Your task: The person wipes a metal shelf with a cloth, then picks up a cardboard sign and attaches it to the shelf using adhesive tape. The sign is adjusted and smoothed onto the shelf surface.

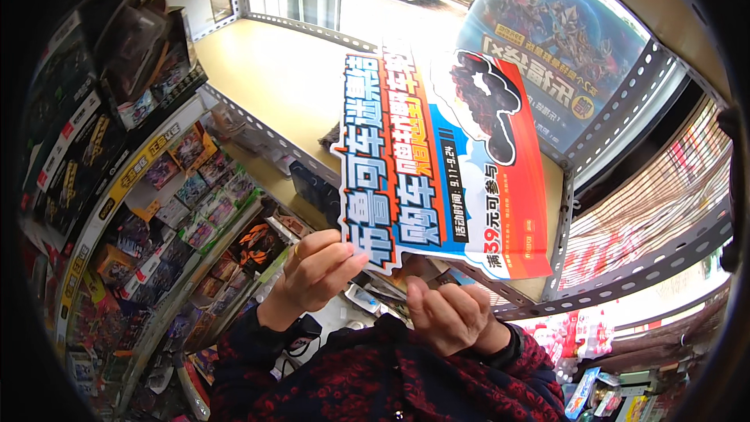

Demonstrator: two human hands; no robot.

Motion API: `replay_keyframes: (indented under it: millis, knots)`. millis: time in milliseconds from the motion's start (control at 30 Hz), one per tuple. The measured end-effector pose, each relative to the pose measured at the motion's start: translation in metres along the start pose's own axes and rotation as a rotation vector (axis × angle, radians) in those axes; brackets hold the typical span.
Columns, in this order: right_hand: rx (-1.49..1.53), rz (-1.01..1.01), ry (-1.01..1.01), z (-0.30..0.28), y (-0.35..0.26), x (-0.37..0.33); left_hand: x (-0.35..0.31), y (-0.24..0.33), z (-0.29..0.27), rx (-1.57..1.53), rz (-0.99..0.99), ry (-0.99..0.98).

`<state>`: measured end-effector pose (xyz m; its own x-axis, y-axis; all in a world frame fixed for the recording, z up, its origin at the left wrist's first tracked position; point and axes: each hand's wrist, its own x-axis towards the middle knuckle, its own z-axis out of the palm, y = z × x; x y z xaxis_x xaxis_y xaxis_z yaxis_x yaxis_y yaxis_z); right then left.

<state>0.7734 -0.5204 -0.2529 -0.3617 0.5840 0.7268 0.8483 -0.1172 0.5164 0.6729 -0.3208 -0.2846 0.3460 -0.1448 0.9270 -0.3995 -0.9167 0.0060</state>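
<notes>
Over on the left, racks of small boxed toys [176, 211] climb the wall beside me. Next comes the person's left hand [320, 270], thumb and fingers pinched on the near left corner of a die-cut promotional sign [482, 207]. That sign is held up in front of the person, partly covering the cream shelf board [273, 70]. Its left side carries chunky white and orange lettering outlined in blue, cut along the contours; then come pale cloud shapes on blue, a dark rounded figure edged in white, and a red panel at the right. The lettering runs from the person toward the window, its tops facing left, and the long axis seems to follow it, though the slant makes that uncertain. The right hand [453, 314] curls, fingers bent, just below the near edge; I can't tell whether it grips anything. Rightmost, a blue poster [558, 55] leans by the glass.
</notes>
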Motion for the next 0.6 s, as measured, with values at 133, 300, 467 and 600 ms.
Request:
replay_keyframes:
  millis: [133,300,467,600]
  knots:
    - [0.087,0.052,0.019,0.009,-0.007,0.010,-0.003,0.001,-0.002,-0.084,-0.017,-0.012]
    - [0.155,0.098,-0.027,0.014,-0.007,0.025,-0.005,0.003,-0.003,-0.102,0.015,0.015]
    - [0.160,0.094,-0.089,0.013,-0.005,0.033,-0.004,0.004,-0.002,-0.102,0.018,0.032]
    - [0.173,0.086,-0.104,0.013,-0.006,0.037,-0.003,0.006,0.001,-0.138,-0.005,0.085]
